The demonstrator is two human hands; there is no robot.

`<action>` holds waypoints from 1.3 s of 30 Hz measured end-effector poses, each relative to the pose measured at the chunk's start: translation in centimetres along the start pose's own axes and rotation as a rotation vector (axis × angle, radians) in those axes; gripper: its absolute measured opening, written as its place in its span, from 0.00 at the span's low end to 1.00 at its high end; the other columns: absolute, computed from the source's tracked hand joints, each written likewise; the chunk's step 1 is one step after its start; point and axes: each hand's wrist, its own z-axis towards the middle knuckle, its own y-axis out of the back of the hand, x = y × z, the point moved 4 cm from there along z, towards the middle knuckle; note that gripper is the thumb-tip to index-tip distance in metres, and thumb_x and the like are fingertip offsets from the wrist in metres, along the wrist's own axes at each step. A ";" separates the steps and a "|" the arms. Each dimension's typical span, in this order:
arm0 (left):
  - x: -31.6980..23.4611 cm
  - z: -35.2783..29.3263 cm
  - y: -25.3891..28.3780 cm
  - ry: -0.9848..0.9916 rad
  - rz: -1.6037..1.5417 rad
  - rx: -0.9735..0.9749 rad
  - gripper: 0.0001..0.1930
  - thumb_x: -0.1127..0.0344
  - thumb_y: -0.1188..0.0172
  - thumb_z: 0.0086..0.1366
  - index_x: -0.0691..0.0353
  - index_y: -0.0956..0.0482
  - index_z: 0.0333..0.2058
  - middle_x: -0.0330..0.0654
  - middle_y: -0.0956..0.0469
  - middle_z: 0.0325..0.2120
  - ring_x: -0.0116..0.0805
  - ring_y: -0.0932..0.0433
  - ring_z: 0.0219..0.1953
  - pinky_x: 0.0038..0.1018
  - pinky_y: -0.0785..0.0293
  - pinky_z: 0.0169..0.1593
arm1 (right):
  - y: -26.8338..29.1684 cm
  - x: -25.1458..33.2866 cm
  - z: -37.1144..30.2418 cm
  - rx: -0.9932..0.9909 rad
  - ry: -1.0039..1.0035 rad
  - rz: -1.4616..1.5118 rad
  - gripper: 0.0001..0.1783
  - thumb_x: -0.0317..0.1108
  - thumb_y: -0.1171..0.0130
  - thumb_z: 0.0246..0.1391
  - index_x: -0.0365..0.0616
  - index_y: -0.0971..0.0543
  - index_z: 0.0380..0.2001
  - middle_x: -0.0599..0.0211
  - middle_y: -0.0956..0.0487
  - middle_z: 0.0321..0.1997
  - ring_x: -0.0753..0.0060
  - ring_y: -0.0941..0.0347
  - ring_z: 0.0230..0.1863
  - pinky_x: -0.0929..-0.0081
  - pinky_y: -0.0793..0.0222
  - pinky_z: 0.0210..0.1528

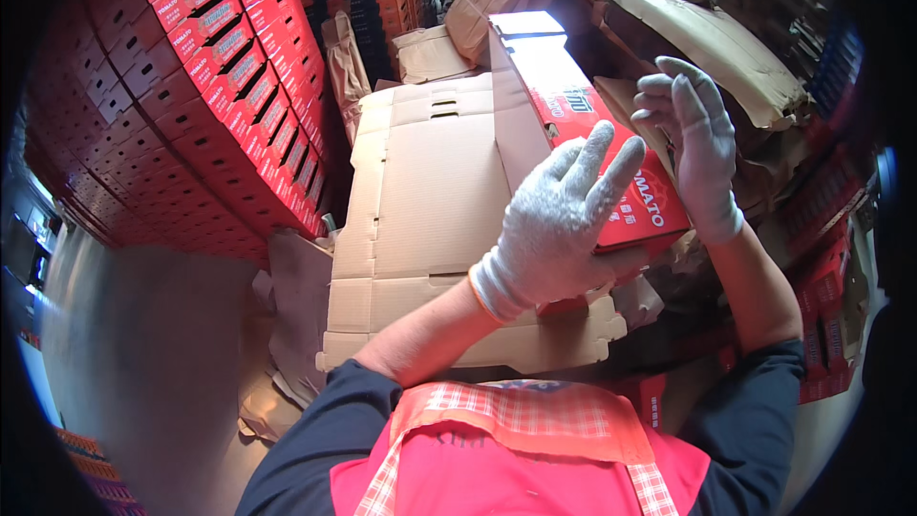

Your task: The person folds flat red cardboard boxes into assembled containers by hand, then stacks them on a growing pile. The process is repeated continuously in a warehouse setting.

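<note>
A flat cardboard box blank (430, 172) lies plain brown side up before me. Along its right side a red printed cardboard wall (659, 191) stands folded up, with a pale patch at its far end. My left hand (554, 220), in a whitish knit glove, is at the near end of this wall, fingers spread and thumb stretched low over the red face. It seems to rest against the cardboard, but the contact is partly hidden. My right hand (702, 139), gloved alike, hovers just right of the wall, fingers stretched out and holding nothing.
Tall stacks of red cardboard trays (224, 67) rise at the left. Orange and dark stacked trays (358, 0) stand behind. Bundles wrapped in brown paper (707, 43) lie at the far right. More red boxes (826, 315) are low on the right. Grey floor (162, 354) stretches along the left.
</note>
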 end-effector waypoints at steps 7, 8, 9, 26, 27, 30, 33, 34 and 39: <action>1.1 -2.2 -2.0 0.101 -0.209 -0.389 0.70 0.45 0.20 0.39 0.55 0.61 0.73 0.69 0.64 0.70 0.68 0.39 0.65 0.49 0.35 0.63 | -6.2 4.1 0.7 0.698 -0.297 -0.741 0.18 0.37 0.30 0.46 0.42 0.28 0.34 0.73 0.31 0.32 0.79 0.36 0.33 0.76 0.33 0.37; 1.3 -2.5 -2.4 0.185 -0.244 -0.373 0.71 0.45 0.21 0.38 0.55 0.63 0.73 0.69 0.65 0.70 0.68 0.41 0.66 0.49 0.37 0.64 | -6.7 3.8 1.2 0.707 -0.404 -0.609 0.17 0.34 0.32 0.45 0.44 0.33 0.26 0.77 0.36 0.26 0.80 0.42 0.28 0.75 0.40 0.30; 1.5 -3.0 -2.6 0.256 -0.269 -0.370 0.72 0.44 0.21 0.38 0.56 0.64 0.73 0.68 0.66 0.70 0.68 0.43 0.67 0.49 0.39 0.66 | -7.0 3.5 1.7 0.712 -0.481 -0.619 0.17 0.37 0.32 0.45 0.42 0.31 0.27 0.74 0.34 0.25 0.78 0.38 0.27 0.74 0.38 0.30; 4.8 -11.5 4.0 0.143 -0.266 -0.356 0.40 0.54 0.27 0.53 0.63 0.34 0.60 0.56 0.30 0.57 0.61 0.29 0.58 0.48 0.34 0.62 | -24.2 4.5 0.3 0.877 0.316 -0.218 0.12 0.33 0.36 0.55 0.41 0.23 0.40 0.65 0.22 0.30 0.68 0.23 0.30 0.72 0.27 0.34; 5.1 -12.9 5.9 -0.040 -0.126 -0.340 0.38 0.54 0.29 0.56 0.63 0.35 0.61 0.57 0.29 0.57 0.63 0.30 0.59 0.49 0.36 0.63 | -24.2 5.1 0.2 0.873 0.361 -0.188 0.12 0.33 0.36 0.56 0.40 0.22 0.41 0.65 0.21 0.31 0.70 0.23 0.32 0.74 0.27 0.35; 7.9 -19.0 11.7 0.174 -0.085 -0.191 0.33 0.60 0.31 0.60 0.64 0.33 0.61 0.57 0.29 0.58 0.57 0.28 0.60 0.45 0.34 0.63 | -23.0 3.4 -0.9 0.938 0.255 -0.281 0.14 0.34 0.35 0.55 0.40 0.22 0.43 0.66 0.20 0.34 0.72 0.23 0.35 0.75 0.26 0.38; 10.1 -27.2 15.4 0.874 0.051 -0.064 0.30 0.65 0.32 0.59 0.67 0.29 0.58 0.56 0.24 0.52 0.48 0.24 0.57 0.37 0.30 0.60 | -21.0 -1.8 -4.3 1.012 -0.031 -0.380 0.33 0.50 0.30 0.50 0.42 0.26 0.54 0.56 0.21 0.49 0.61 0.24 0.51 0.63 0.27 0.53; 10.1 -29.5 15.3 1.029 0.056 -0.072 0.30 0.66 0.32 0.58 0.68 0.30 0.58 0.56 0.23 0.51 0.47 0.24 0.56 0.35 0.29 0.60 | -20.9 -4.1 -6.4 1.058 -0.067 -0.578 0.44 0.59 0.33 0.48 0.39 0.30 0.60 0.50 0.24 0.56 0.50 0.29 0.59 0.57 0.35 0.62; 10.2 -33.8 12.5 1.200 -0.123 -0.209 0.33 0.68 0.34 0.60 0.71 0.35 0.62 0.56 0.26 0.54 0.45 0.27 0.59 0.34 0.35 0.63 | -20.9 -9.9 -13.3 0.983 0.011 -0.900 0.46 0.56 0.26 0.37 0.43 0.30 0.57 0.56 0.23 0.48 0.54 0.26 0.51 0.60 0.33 0.52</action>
